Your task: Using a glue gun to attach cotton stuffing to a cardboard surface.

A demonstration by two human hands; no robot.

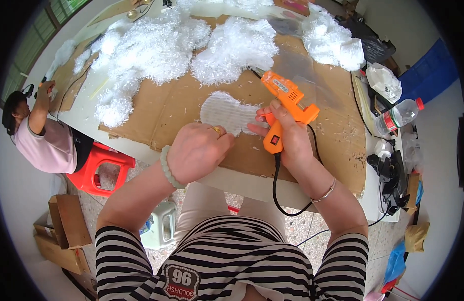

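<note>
In my right hand is an orange hot glue gun, its nozzle pointing up and to the left and a black cord leaving the grip. A white, sole-shaped fabric piece with ribbed lines lies flat on the cardboard, left of the glue gun. My left hand is closed at the lower edge of this piece, fingers curled under. What its fingertips pinch, if anything, is hidden. Beyond the piece lies a heap of shaggy white fringe material.
More white fringe heaps cover the far left of the table, another the far right. A plastic bottle with a red cap lies at the right edge, near black equipment. A co-worker sits at left on a red stool.
</note>
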